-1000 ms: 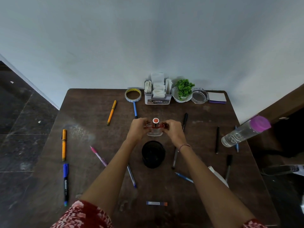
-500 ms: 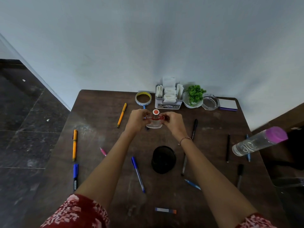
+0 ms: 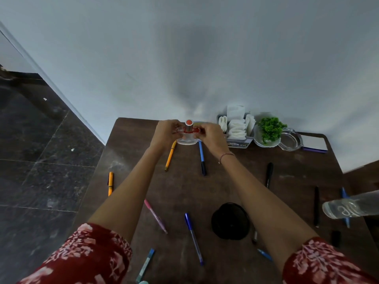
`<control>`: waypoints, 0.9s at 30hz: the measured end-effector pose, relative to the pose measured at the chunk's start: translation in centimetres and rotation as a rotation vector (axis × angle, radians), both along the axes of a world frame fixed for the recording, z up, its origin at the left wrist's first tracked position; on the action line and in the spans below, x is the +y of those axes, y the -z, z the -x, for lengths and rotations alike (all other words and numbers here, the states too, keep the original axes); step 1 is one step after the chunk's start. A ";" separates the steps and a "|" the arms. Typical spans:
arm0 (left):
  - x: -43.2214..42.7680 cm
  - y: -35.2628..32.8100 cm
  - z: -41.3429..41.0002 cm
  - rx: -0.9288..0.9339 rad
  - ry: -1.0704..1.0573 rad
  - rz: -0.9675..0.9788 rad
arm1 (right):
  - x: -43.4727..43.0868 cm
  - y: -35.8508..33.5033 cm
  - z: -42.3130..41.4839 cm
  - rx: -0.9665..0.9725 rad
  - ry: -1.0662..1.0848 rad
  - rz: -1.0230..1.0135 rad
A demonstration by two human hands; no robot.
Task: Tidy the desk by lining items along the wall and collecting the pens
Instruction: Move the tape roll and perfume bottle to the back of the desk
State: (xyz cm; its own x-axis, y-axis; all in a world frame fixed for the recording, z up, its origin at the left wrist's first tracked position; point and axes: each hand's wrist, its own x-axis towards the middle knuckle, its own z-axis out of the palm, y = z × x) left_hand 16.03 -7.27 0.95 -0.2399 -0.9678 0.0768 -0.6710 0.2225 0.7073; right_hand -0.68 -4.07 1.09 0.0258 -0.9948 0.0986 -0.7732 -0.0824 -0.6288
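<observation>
Head camera view over a dark brown wooden desk (image 3: 235, 181) set against a pale grey wall (image 3: 184, 58): the left hand (image 3: 164, 133) and right hand (image 3: 212, 136) both grip a clear plastic holder (image 3: 187, 138) with a red ring and an orange-capped silver post, fingers curled round its sides, at the desk's far edge near the wall. Just right of it along the wall stand a grey caddy of white folded sachets (image 3: 238, 128), whose front label is too blurred to read, a green plant in a white bowl (image 3: 269, 130), a clear glass ashtray (image 3: 290, 139) and a white notepad with a purple edge (image 3: 313, 143). Pens lie scattered: an orange pen (image 3: 170, 156) and a blue pen with a dark cap (image 3: 202, 158) just below the hands, a second orange pen (image 3: 110, 183) by the left edge, a pink pen (image 3: 155, 216), a blue ballpoint (image 3: 193, 238), a black marker (image 3: 269, 174) and a slim black pen (image 3: 316, 206). A round black pen cup (image 3: 230, 221) sits between the forearms. A clear water bottle (image 3: 352, 206) lies on its side at the right edge; its pale lettering cannot be made out. Red floral sleeves (image 3: 88, 257) frame the foreground.
</observation>
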 end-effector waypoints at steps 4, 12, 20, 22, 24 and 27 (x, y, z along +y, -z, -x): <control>-3.1 0.9 -1.2 0.014 -0.004 -0.029 | -3.7 0.8 -1.3 0.062 -0.003 -0.030; -7.7 3.6 -1.7 -0.011 -0.012 -0.088 | -8.2 3.1 -2.4 0.103 0.034 -0.108; -9.4 5.7 -1.6 0.061 -0.044 -0.143 | -9.8 4.4 -2.2 0.084 0.033 -0.129; -9.5 5.7 -1.5 0.089 -0.045 -0.158 | -9.9 4.3 -2.0 0.081 0.031 -0.131; -9.5 5.7 -1.4 0.101 -0.042 -0.165 | -9.9 4.3 -1.7 0.084 0.033 -0.131; -9.4 5.7 -1.0 0.098 -0.036 -0.151 | -9.8 4.1 -1.5 0.098 0.032 -0.115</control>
State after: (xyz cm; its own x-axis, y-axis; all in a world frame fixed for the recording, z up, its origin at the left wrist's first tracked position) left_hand 17.03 -16.66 -4.76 -0.2037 -0.9778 -0.0485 -0.6025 0.0862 0.7934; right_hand 0.78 -13.89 -3.04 -0.0018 -0.9999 -0.0171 -0.8325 0.0110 -0.5540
